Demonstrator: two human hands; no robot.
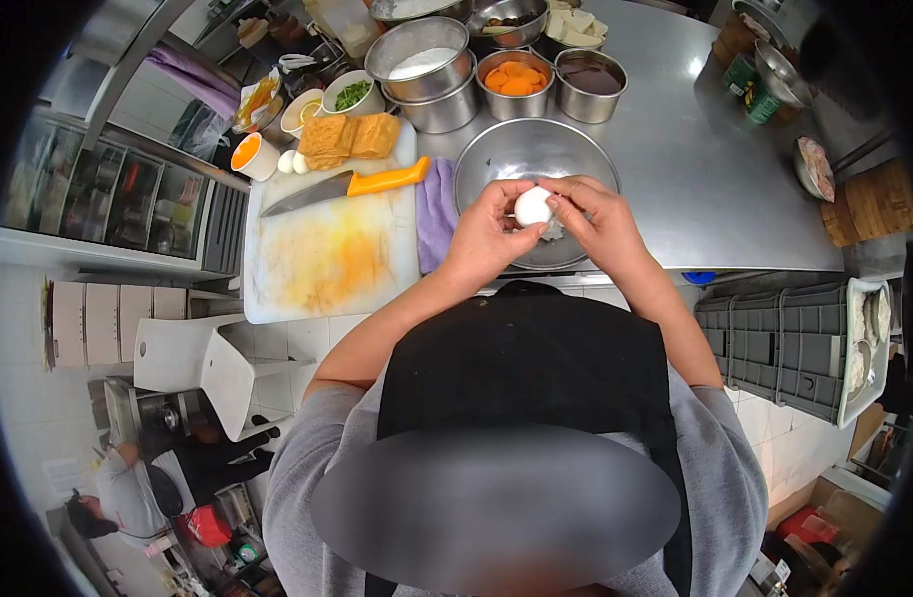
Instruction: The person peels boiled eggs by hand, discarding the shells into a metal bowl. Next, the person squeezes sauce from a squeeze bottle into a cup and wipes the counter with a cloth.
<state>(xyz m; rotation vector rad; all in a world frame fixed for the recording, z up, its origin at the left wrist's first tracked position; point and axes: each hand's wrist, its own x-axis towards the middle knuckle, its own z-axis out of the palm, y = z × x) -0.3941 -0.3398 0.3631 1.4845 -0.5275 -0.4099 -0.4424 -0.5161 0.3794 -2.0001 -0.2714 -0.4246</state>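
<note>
Over a wide metal bowl point(496, 144), both hands hold a white egg point(533, 206). My left hand point(493, 231) has its fingers and thumb around the egg's left side. From the right, my right hand point(598, 224) presses its thumb and fingertips against the same egg. White fragments that look like eggshell point(553, 231) show below the egg, in the bowl. Left of the bowl lies a purple cloth point(435, 209). A knife point(352, 185) with an orange handle rests on the stained white cutting board point(277, 249), and fried tofu blocks point(347, 138) sit behind it.
Two white eggs point(292, 161) lie at the board's edge beside a tub of orange food point(254, 156). Metal pots of orange yolks point(514, 78) and dark liquid point(591, 85) stand behind the bowl. A grey crate point(770, 343) is at right; another person point(138, 497) is at lower left.
</note>
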